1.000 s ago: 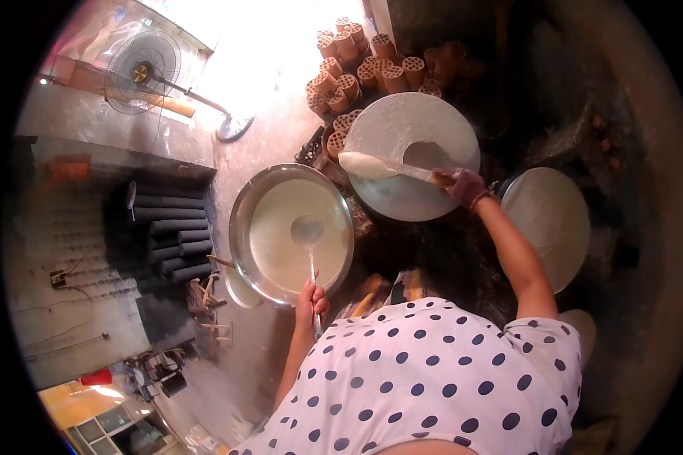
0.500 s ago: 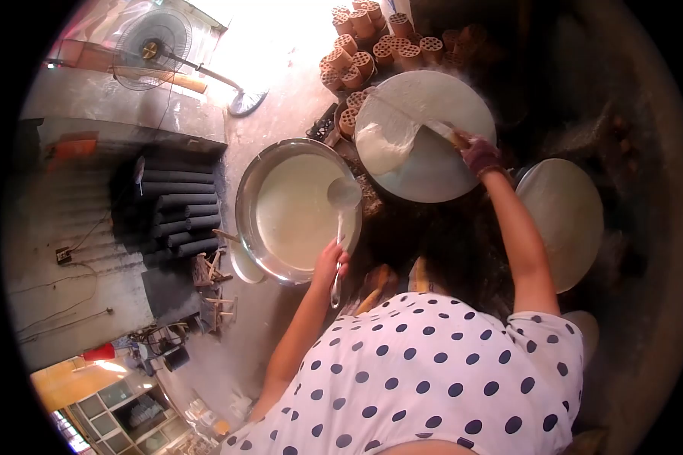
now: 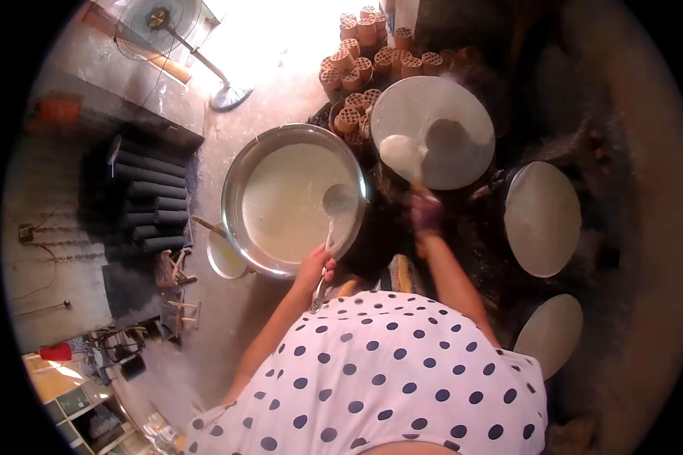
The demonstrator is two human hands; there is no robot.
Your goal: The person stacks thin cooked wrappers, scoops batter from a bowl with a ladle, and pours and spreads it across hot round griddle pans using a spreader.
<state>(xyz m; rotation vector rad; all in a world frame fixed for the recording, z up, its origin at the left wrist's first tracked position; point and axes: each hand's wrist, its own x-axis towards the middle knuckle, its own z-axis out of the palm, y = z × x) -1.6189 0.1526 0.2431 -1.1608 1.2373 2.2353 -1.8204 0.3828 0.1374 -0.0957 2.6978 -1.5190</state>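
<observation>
My left hand (image 3: 315, 269) is closed around the metal handle of a ladle (image 3: 339, 200). The ladle's bowl hangs over or rests at the surface of pale, milky batter (image 3: 288, 205) in a wide metal basin (image 3: 233, 237); I cannot tell which. My right hand (image 3: 426, 212), in a dark purple glove, grips a wooden-handled scraper (image 3: 417, 182) at the near edge of a round, steaming griddle-like surface (image 3: 463, 171). Motion blurs the hand and tool. A rounded white patch (image 3: 400, 154) lies at the tool's far end, beside a darker patch on the whitish surface.
Two more pale round surfaces stand at the right, one farther (image 3: 542, 220) and one nearer (image 3: 552, 334). Perforated clay-coloured cylinders (image 3: 347, 119) are piled behind. At left are stacked black cylinders (image 3: 155, 201), a small wooden stool (image 3: 176, 269) and a standing fan (image 3: 159, 23).
My right hand and the scraper have swung left and toward me across the round surface. The ladle stays over the basin. The view has shifted, showing another round surface at lower right.
</observation>
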